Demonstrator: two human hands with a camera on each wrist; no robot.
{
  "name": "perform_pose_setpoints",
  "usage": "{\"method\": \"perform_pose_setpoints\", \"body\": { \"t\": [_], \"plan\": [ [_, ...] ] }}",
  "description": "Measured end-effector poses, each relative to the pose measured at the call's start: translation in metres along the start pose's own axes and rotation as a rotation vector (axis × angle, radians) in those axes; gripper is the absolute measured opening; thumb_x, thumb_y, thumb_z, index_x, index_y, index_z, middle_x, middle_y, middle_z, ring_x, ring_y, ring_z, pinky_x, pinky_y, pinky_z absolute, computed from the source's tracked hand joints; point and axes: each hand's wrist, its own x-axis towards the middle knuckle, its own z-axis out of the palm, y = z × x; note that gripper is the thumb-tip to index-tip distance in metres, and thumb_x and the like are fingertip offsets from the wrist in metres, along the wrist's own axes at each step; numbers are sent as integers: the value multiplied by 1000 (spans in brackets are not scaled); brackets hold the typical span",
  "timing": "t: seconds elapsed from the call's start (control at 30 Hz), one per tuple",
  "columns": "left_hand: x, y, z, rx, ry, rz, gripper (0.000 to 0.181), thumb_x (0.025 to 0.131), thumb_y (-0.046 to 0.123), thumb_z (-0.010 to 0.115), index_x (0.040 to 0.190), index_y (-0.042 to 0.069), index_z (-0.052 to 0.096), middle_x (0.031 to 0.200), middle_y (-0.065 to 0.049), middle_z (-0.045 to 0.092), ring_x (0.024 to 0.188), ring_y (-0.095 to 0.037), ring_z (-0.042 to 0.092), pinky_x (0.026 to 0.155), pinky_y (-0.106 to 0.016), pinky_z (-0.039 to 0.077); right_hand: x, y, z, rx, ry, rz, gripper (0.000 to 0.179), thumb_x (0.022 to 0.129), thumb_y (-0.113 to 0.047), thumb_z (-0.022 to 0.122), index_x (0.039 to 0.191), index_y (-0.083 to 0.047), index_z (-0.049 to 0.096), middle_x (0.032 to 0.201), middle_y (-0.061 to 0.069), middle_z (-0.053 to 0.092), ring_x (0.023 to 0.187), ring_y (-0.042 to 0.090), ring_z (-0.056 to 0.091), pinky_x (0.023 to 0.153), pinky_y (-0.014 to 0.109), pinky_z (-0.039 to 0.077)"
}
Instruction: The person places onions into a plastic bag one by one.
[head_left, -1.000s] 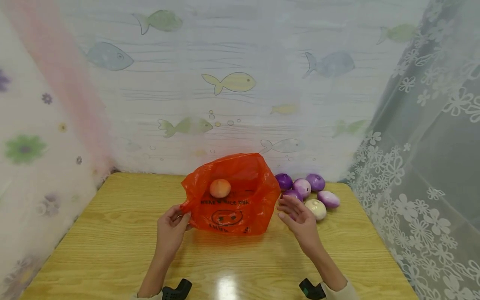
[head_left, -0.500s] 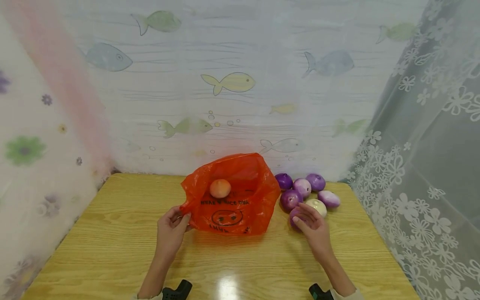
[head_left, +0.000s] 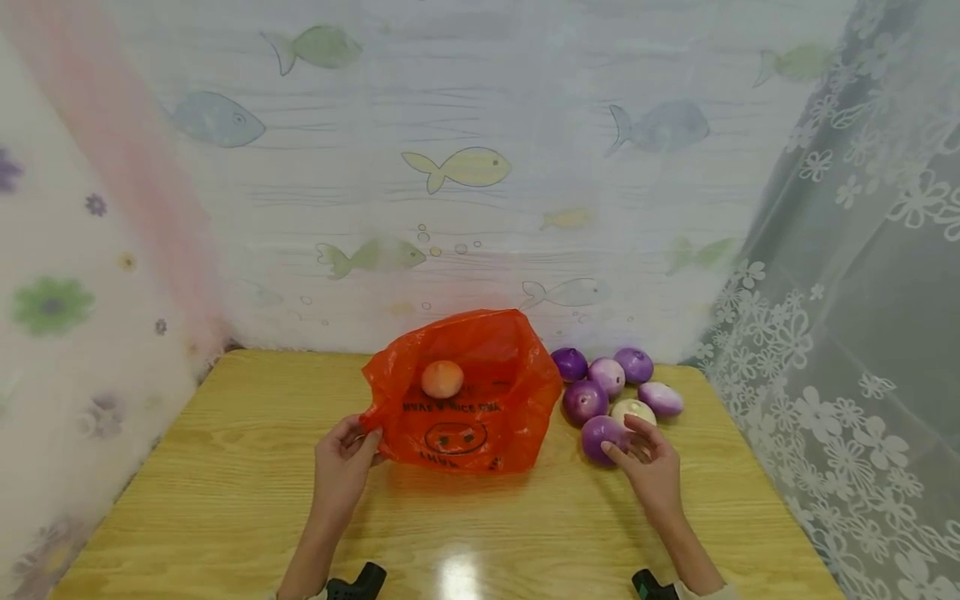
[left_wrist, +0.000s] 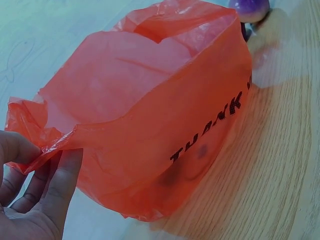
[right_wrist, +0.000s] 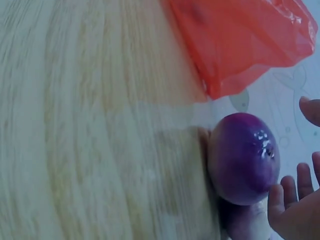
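A red plastic bag point(head_left: 480, 400) with black print stands with its mouth open in the middle of the table. Its near left edge is pinched between the thumb and fingers of my left hand point(head_left: 345, 454). Inside the bag lies one onion point(head_left: 442, 379), tinted orange by the plastic. My right hand point(head_left: 654, 467) is at the nearest purple onion point(head_left: 602, 439), thumb and fingers spread apart. In the right wrist view the fingers are beside that purple onion point(right_wrist: 243, 159); whether they touch it I cannot tell.
Behind it sit several more purple onions point(head_left: 585, 402) and a cream-white onion point(head_left: 633, 412), right of the bag. The wooden table point(head_left: 465, 517) ends at a fish-patterned curtain point(head_left: 465, 208). A lace curtain point(head_left: 862, 400) hangs at the right.
My right hand has moved right, away from the bag's side to the nearest purple onion, uncovering onions behind. The left hand keeps its hold on the bag.
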Motion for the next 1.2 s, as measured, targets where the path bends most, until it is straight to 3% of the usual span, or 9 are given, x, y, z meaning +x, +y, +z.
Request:
{"method": "perform_pose_setpoints", "body": {
  "t": [0.27,0.43,0.83,1.2],
  "plan": [
    [1,-2,0,1,-2,-4,23,101,0,58,122,-8,59,108,-14,66,83,-12,68,74,-25,62,2,9,-2,-209,-30,11,60,81,-4,85,134,3,58,129,22,60,104,4,55,86,8,48],
    [1,-2,0,8,4,-12,22,101,-1,58,122,-8,59,109,-13,67,84,-11,69,74,-25,62,3,11,-4,-295,-87,23,66,81,-5,85,138,3,54,131,24,60,105,8,55,83,12,49],
    [1,-1,0,17,4,-7,23,101,-1,58,123,-8,59,110,-14,68,86,-11,70,74,-25,62,10,17,-11,-305,-223,121,77,86,-5,81,148,8,39,138,33,51,123,41,58,80,10,49],
    [2,-2,1,8,5,-8,23,101,-3,58,123,-8,59,112,-17,67,87,-11,70,74,-25,62,14,16,-12,-356,-303,129,78,88,-10,79,150,10,35,141,33,49,124,44,58,88,22,55]
  ]
}}
